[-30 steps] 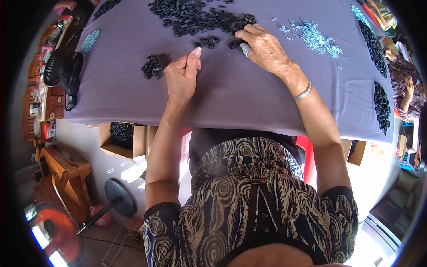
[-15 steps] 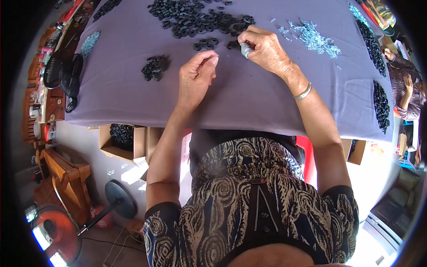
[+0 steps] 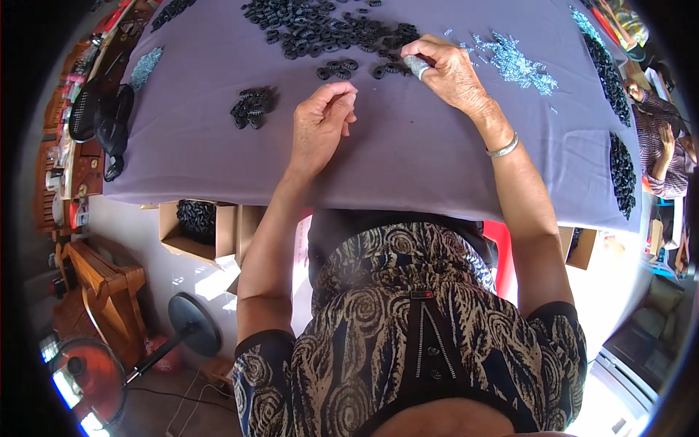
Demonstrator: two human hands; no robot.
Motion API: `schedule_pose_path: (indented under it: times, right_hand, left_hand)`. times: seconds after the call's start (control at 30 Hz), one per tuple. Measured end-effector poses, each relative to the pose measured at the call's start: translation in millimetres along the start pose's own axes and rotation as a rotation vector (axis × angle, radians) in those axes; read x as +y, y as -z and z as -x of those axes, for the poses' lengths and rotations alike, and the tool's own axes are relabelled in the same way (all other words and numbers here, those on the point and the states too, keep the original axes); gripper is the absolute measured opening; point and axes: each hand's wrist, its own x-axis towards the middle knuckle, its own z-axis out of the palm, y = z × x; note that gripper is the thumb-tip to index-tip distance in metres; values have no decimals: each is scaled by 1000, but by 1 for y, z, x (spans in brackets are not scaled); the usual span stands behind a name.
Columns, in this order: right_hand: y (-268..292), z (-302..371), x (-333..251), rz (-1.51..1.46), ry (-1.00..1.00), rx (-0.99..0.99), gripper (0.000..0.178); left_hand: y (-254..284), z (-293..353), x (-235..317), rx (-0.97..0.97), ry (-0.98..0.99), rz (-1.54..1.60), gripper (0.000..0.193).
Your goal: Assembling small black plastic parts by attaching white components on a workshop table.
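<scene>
My left hand (image 3: 320, 125) hovers over the cloth with its thumb and fingertips pinched together. Whatever it may hold is hidden by the fingers. Farther right, my right hand (image 3: 450, 76) has its fingers curled in, and a grey wrapping covers one fingertip. I cannot make out anything inside it. It lies between a few loose black ring-shaped parts (image 3: 389, 69) and a heap of small silvery springs (image 3: 513, 62). Beyond my hands spreads a large pile of black ridged ring-shaped parts (image 3: 313, 33). A little group of them (image 3: 337, 69) sits just past my left hand.
A small cluster of black parts (image 3: 253, 107) lies to the left on the purple tablecloth (image 3: 408, 164). More black pieces (image 3: 623, 175) line the right edge. Below the table are an open cardboard box (image 3: 218, 244) and a fan (image 3: 87, 382). Another person (image 3: 664, 138) is at far right.
My right hand has shifted a little to the right, away from the loose black parts, uncovering them. My left hand has stayed almost in place.
</scene>
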Motion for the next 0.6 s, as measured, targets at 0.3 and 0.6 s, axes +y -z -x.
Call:
schedule_pose_path:
  times: [0.3,0.6]
  right_hand:
    - [-18,2,-5,451,204,-96,29]
    - [-26,1,-9,409,162,-44,24]
  left_hand:
    - [-2,0,-3,-25,-14,-29,13]
    - [-2,0,-2,-30,-23,-58,13]
